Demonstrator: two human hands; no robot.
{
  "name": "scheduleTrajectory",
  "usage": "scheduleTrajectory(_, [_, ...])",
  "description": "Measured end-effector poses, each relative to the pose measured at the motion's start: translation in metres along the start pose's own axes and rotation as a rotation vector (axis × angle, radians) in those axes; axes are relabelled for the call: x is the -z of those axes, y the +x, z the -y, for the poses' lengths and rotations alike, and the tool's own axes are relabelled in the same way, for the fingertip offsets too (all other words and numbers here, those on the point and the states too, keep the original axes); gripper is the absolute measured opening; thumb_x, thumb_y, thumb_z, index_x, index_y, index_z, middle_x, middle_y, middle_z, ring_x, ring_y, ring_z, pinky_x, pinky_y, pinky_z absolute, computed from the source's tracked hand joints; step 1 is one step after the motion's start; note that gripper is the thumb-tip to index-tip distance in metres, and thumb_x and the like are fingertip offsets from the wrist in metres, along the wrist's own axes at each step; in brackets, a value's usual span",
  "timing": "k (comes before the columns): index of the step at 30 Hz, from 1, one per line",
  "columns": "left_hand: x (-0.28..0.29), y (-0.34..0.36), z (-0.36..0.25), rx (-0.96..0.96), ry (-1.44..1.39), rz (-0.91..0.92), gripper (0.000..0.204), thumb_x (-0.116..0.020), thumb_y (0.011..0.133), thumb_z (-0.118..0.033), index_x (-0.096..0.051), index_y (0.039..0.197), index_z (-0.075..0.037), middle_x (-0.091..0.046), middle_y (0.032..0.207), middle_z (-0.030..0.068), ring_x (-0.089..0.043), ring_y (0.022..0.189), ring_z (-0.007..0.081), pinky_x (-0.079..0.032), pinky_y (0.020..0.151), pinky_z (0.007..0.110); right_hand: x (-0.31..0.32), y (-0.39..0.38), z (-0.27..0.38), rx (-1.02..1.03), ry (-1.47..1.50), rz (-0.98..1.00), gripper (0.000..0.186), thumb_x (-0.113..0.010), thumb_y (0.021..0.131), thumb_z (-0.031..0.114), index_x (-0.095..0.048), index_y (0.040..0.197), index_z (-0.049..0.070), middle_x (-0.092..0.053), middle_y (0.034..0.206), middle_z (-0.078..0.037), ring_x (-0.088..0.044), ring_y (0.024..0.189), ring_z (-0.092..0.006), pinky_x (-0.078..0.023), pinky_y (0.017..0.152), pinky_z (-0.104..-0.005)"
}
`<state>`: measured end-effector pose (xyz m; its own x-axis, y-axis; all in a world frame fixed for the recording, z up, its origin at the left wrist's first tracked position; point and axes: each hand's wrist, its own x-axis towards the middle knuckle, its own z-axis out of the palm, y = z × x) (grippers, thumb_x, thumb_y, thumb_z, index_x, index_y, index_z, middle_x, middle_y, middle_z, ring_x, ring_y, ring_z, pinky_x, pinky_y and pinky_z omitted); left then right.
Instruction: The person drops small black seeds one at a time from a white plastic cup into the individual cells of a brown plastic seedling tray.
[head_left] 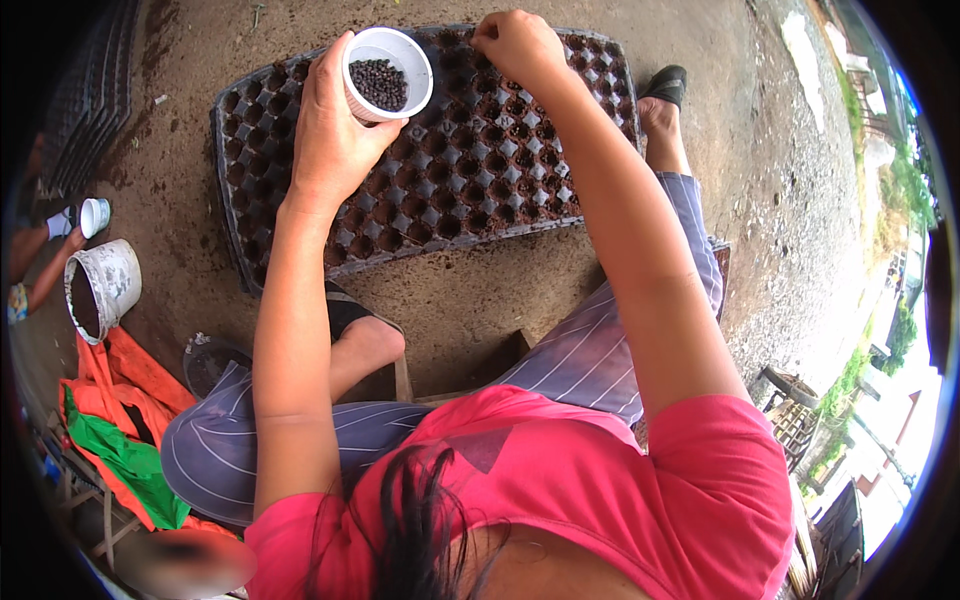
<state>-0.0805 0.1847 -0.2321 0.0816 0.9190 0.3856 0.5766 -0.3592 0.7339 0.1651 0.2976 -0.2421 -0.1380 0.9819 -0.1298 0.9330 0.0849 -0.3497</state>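
Observation:
My left hand (330, 140) is wrapped round a white plastic cup (419, 85), held tilted above a black seedling tray (430, 228). Small dark round seeds (378, 84) lie in the bottom of the cup. The tray's many round cells hold brown soil, with hollows in the middle. Over the tray's far edge, right of the cup, my right hand (522, 45) has its fingers pinched together, pointing down. Whatever they may hold is hidden.
Trays (95, 100) stand stacked at the far left. Nearby, another person's hand (75, 238) is at a small pale cup (95, 217). A stained white bucket (120, 275) and an orange and green cloth (125, 445) are at my left. My feet flank the tray on concrete.

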Motion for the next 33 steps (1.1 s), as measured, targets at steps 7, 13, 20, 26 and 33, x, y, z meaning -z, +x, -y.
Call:
scheduleTrajectory(7, [0.004, 0.000, 0.005, -0.001, 0.018, -0.014, 0.106, -0.094, 0.066, -0.007, -0.035, 0.154, -0.008, -0.055, 0.141, 0.0191, -0.055, 0.131, 0.0379, -0.046, 0.112, 0.047, 0.000, 0.020, 0.018, -0.072, -0.048, 0.097, 0.032, -0.082, 0.082, 0.046, -0.081, 0.100, 0.019, -0.078, 0.098, -0.008, -0.075, 0.097, -0.0278, -0.059, 0.086, -0.0430])
scheduleTrajectory(13, [0.003, 0.002, 0.001, -0.030, 0.015, -0.058, 0.101, -0.093, 0.068, -0.006, -0.038, 0.153, -0.007, -0.058, 0.140, 0.0184, -0.060, 0.129, 0.0344, -0.049, 0.109, 0.045, 0.014, 0.015, 0.002, -0.090, -0.238, 0.246, 0.025, -0.084, 0.080, 0.038, -0.080, 0.100, 0.023, -0.078, 0.106, -0.007, -0.074, 0.102, -0.0282, -0.058, 0.087, -0.0435])
scheduleTrajectory(20, [-0.003, -0.006, -0.006, 0.011, 0.019, 0.012, 0.103, -0.093, 0.067, -0.007, -0.037, 0.153, -0.009, -0.054, 0.144, 0.0174, -0.054, 0.134, 0.0365, -0.047, 0.111, 0.047, 0.043, -0.043, 0.070, 0.356, 0.143, 0.115, 0.018, -0.076, 0.082, 0.023, -0.081, 0.098, 0.016, -0.078, 0.094, -0.010, -0.075, 0.090, -0.0296, -0.059, 0.085, -0.0430])
scheduleTrajectory(26, [-0.021, -0.012, -0.029, -0.084, -0.018, 0.074, 0.106, -0.094, 0.065, -0.009, -0.036, 0.154, -0.012, -0.052, 0.145, 0.0172, -0.051, 0.136, 0.0387, -0.045, 0.114, 0.048, 0.034, -0.078, 0.094, 0.504, -0.199, 0.186, 0.009, -0.074, 0.076, 0.010, -0.075, 0.082, 0.003, -0.076, 0.087, -0.016, -0.076, 0.087, -0.0333, -0.061, 0.078, -0.0430])
scheduleTrajectory(33, [-0.011, -0.017, -0.030, -0.103, -0.039, 0.050, 0.101, -0.093, 0.068, -0.010, -0.037, 0.152, -0.011, -0.054, 0.141, 0.0190, -0.054, 0.132, 0.0398, -0.047, 0.111, 0.048, 0.057, -0.084, 0.063, 0.315, 0.296, 0.143, 0.022, -0.075, 0.075, 0.016, -0.079, 0.095, 0.006, -0.077, 0.087, -0.015, -0.075, 0.078, -0.0273, -0.059, 0.075, -0.0366])
